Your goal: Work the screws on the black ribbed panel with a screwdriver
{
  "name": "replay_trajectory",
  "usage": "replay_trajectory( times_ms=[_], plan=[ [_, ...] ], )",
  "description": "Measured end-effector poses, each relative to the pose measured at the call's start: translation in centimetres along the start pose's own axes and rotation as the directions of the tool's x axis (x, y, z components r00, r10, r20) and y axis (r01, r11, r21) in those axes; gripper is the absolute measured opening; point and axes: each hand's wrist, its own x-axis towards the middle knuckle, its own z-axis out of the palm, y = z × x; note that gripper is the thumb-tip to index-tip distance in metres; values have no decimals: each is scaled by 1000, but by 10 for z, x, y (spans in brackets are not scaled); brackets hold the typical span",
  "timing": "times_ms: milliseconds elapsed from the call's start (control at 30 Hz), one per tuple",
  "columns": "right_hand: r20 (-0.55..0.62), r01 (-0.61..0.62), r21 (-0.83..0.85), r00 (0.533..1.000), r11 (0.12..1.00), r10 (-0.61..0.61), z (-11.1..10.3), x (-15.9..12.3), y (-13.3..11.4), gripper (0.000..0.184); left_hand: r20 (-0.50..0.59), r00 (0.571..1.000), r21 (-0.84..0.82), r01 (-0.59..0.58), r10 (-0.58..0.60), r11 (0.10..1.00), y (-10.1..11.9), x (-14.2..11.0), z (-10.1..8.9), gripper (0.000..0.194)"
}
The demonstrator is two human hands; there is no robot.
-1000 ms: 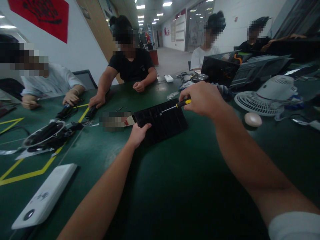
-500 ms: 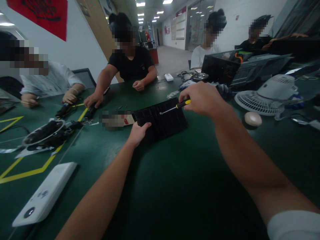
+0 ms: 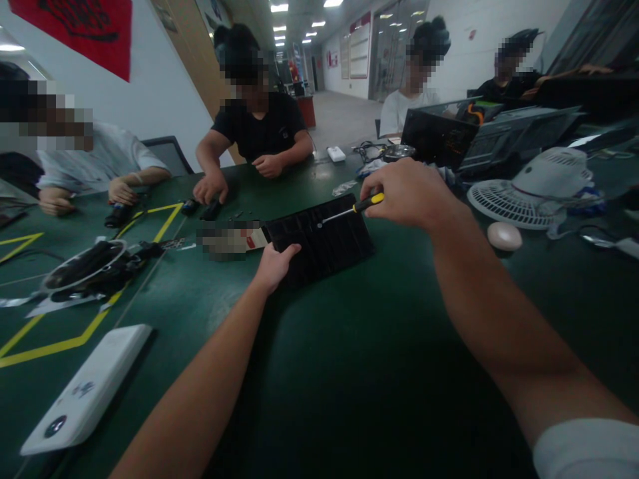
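Note:
A flat black ribbed panel (image 3: pixel 339 246) is tilted above the green table in front of me. My left hand (image 3: pixel 274 267) grips its left edge, thumb on the upper face and the other fingers hidden. In my right hand (image 3: pixel 399 193) is a screwdriver (image 3: pixel 344 214) with a yellow-and-black handle and a thin metal shaft. Its shaft points down and left across the panel. The tip is close to a small round silvery spot (image 3: pixel 320 225), perhaps a screw; whether they touch I cannot tell. Beside the panel's left edge lies a partly blurred-out beige packet (image 3: pixel 254 239).
A white power-bank-like device (image 3: pixel 84 392) lies front left. Black parts with a pale ring (image 3: pixel 84 266) sit beyond it. On the right are a white fan (image 3: pixel 539 186), a pale rounded object (image 3: pixel 504 236) and open computer cases (image 3: pixel 519 136). Several people sit around the table.
The screwdriver tip has shifted slightly off the silvery spot, up and right. My left hand keeps its grip. Across the table, a person's hand moved right with a dark object.

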Motion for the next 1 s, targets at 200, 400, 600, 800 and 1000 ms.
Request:
replay_trajectory(
  times_ms=[200, 400, 600, 800, 1000],
  plan=[
    [33, -9, -36, 999, 999, 10, 2, 0, -2, 32, -3, 1000, -4, -5, 5, 1000, -2, 2, 0, 49],
    [9, 3, -17, 1000, 1000, -3, 2, -1, -5, 29, -7, 1000, 4, 2, -2, 1000, 1, 0, 1, 46],
    [12, 4, -10, 1000, 1000, -4, 0, -1, -5, 31, 15, 1000, -28, 15, -14, 999, 4, -2, 2, 43],
    [20, -3, -19, 1000, 1000, 3, 3, 1, -7, 31, 5, 1000, -22, 17, -17, 1000, 3, -2, 2, 44],
    [26, -8, -19, 1000, 1000, 9, 4, 1, -7, 31, -3, 1000, -5, 4, -4, 1000, 5, -3, 3, 45]
  ],
)
